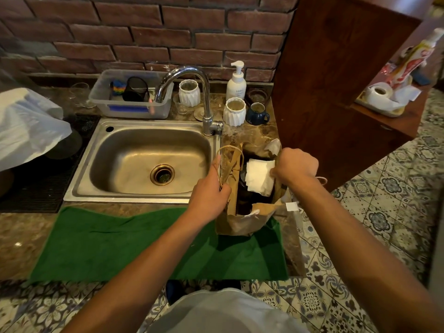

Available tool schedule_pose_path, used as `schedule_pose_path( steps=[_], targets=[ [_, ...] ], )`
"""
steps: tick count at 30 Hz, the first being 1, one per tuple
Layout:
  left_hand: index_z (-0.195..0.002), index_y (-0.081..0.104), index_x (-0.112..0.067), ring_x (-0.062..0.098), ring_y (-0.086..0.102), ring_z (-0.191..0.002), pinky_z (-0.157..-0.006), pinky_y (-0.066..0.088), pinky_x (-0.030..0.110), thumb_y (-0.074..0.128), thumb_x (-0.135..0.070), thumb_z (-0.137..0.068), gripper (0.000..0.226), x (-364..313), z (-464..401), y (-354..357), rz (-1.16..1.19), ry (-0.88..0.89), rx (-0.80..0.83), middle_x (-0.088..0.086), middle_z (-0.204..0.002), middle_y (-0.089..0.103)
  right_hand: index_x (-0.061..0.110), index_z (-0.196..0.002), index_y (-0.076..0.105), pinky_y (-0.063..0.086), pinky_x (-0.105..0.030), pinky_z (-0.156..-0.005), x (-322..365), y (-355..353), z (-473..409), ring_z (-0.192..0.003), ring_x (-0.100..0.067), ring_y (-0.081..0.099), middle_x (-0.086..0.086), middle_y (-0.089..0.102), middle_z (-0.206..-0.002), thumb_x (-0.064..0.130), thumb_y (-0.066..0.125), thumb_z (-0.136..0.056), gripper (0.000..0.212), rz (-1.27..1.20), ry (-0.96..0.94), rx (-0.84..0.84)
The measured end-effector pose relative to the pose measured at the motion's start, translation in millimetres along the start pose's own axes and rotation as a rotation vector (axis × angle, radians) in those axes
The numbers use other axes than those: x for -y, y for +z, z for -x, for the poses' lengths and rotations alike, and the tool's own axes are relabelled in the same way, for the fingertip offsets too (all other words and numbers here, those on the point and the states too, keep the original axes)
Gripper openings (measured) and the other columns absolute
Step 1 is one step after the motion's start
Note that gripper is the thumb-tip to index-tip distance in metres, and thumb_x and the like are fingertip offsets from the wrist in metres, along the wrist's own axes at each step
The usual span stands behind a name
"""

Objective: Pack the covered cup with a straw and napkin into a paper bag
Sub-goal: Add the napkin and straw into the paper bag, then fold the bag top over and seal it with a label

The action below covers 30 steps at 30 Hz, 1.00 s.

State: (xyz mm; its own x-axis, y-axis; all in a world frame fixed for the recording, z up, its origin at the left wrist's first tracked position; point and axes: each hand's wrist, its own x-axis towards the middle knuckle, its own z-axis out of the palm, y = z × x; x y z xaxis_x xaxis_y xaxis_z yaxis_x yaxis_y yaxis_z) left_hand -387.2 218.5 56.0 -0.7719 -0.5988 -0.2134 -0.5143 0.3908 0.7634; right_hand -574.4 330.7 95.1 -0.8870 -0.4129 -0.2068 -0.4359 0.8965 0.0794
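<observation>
Right hand (294, 168) pinching napkin (259, 176) inside paper bag (242, 222), left hand (210, 198) gripping bag's edge

One head-worn view looks steeply down, seemingly close, over the sink (144, 162) counter.

My left hand (211, 195) and right hand (296, 165) are bare, with no rings, watch or gloves. Both forearms are uncovered, no sleeves reaching them. I wear a plain light grey top, visible at my chest
</observation>
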Motion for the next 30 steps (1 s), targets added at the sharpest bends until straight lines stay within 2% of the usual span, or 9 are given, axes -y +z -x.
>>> schedule_pose_path(
  steps=[2,7,10,13,16,20,24,26,30],
  targets=[
    [-0.16,0.007,-0.042,0.007,0.061,-0.055,-0.043,0.042,0.019,0.054,-0.024,-0.099,0.079,-2,2,2,-0.003,0.027,-0.006,-0.012,-0.078,0.065,0.019,-0.077,0.06,0.029,-0.028,-0.048,-1,5,-3,-0.06,-0.016,0.054,0.001,0.061,-0.071,0.037,0.074,-0.093,0.027,0.013,0.002,0.004],
    [-0.16,0.004,-0.04,0.014,0.067,-0.06,-0.053,0.06,0.039,0.055,-0.024,-0.098,0.082,-4,1,2,-0.002,0.022,-0.004,-0.009,-0.084,0.069,0.02,-0.076,0.057,0.037,-0.026,-0.048,-7,3,-2,-0.06,-0.015,0.058,0.002,0.063,-0.071,0.06,0.067,-0.092,0.044,-0.084,0.002,0.028],
    [-0.161,0.007,-0.038,0.011,0.067,-0.063,-0.055,0.057,0.034,0.057,-0.026,-0.096,0.083,-3,-3,-1,0.007,0.031,-0.029,-0.009,-0.086,0.07,0.014,-0.107,0.063,0.048,-0.032,-0.057,-13,-5,3,-0.072,-0.019,0.064,0.001,0.067,-0.085,0.058,0.062,-0.095,0.046,-0.2,-0.033,0.061],
    [-0.16,0.011,-0.038,0.006,0.064,-0.065,-0.057,0.049,0.028,0.058,-0.027,-0.094,0.082,-2,-9,-7,0.028,0.057,-0.029,-0.012,-0.084,0.068,0.017,-0.144,0.047,0.061,-0.045,-0.079,-19,-13,9,-0.093,-0.026,0.07,-0.009,0.069,-0.117,0.04,0.068,-0.097,0.057,-0.44,-0.104,0.079],
    [-0.16,0.018,-0.035,-0.001,0.055,-0.055,-0.052,0.039,0.024,0.06,-0.027,-0.095,0.078,-2,-16,-15,0.008,0.086,0.022,-0.016,-0.065,0.059,0.025,-0.157,0.037,0.064,-0.041,-0.074,-22,-21,20,-0.084,-0.024,0.074,-0.014,0.067,-0.128,0.022,0.072,-0.097,0.069,-0.743,-0.156,0.131],
    [-0.158,0.031,-0.03,-0.006,0.054,-0.053,-0.047,0.037,0.013,0.06,-0.023,-0.098,0.067,-5,-26,-28,-0.031,0.191,0.126,-0.012,-0.062,0.053,0.022,-0.156,0.041,0.065,-0.048,-0.071,-23,-19,33,-0.077,-0.033,0.077,-0.022,0.073,-0.116,0.022,0.07,-0.099,0.064,-0.948,-0.16,0.274],
    [-0.157,0.033,-0.031,-0.011,0.052,-0.055,-0.051,0.037,0.005,0.059,-0.019,-0.101,0.063,-8,-38,-40,-0.088,0.264,0.218,-0.005,-0.068,0.056,0.022,-0.143,0.057,0.061,-0.04,-0.065,-39,-23,38,-0.069,-0.027,0.076,-0.022,0.077,-0.091,0.033,0.067,-0.101,0.045,-1.055,-0.238,0.425],
    [-0.157,0.032,-0.033,-0.015,0.051,-0.059,-0.054,0.036,0.003,0.06,-0.02,-0.101,0.063,-10,-44,-44,-0.137,0.296,0.234,-0.001,-0.09,0.061,0.021,-0.14,0.059,0.06,-0.042,-0.07,-53,-26,34,-0.071,-0.024,0.077,-0.017,0.079,-0.089,0.026,0.063,-0.103,0.038,-1.05,-0.279,0.406],
    [-0.155,0.029,-0.043,0.004,0.057,-0.071,-0.064,0.045,0.023,0.059,-0.026,-0.101,0.064,-13,-55,-49,-0.204,0.299,0.261,-0.001,-0.076,0.057,0.028,-0.143,0.054,0.063,-0.037,-0.073,-83,-29,23,-0.087,-0.026,0.076,-0.004,0.08,-0.099,0.011,0.072,-0.094,0.055,-0.946,-0.393,0.445]
  ],
)
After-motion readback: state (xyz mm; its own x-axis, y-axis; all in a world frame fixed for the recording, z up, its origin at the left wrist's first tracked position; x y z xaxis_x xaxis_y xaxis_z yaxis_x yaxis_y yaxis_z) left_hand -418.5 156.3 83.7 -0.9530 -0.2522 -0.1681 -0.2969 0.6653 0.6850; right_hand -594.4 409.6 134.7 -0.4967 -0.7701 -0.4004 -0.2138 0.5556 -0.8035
